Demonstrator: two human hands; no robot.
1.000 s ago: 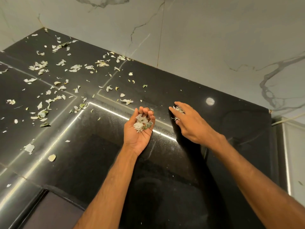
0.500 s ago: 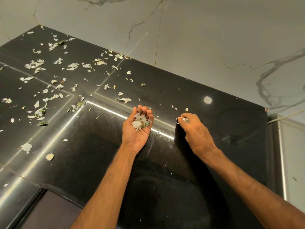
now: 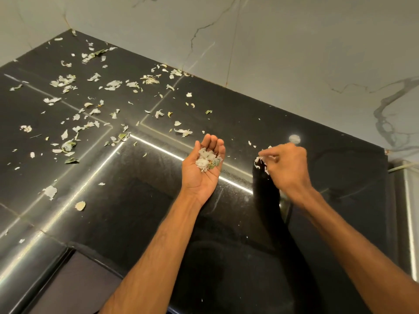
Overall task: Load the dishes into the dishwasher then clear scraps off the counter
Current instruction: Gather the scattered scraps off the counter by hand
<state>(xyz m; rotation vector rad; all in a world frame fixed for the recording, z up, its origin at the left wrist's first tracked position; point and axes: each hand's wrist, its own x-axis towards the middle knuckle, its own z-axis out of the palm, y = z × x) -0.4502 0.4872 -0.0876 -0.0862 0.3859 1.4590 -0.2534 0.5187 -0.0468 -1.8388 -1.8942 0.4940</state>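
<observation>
My right hand (image 3: 288, 168) pinches scraps (image 3: 258, 160) above the bench (image 3: 328, 159); my left hand (image 3: 201, 175), palm-up, cupped open under its heap (image 3: 205, 159), lies near, directly leftward.

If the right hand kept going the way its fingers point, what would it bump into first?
Probably the cupped left hand with its pile of white and green scraps. The right hand, pinching white scraps, points leftward across a bare stretch of glossy black counter; relative height is unclear.

Blur smears fingertips (image 3: 264, 152) of the right hand (image 3: 289, 169).
</observation>
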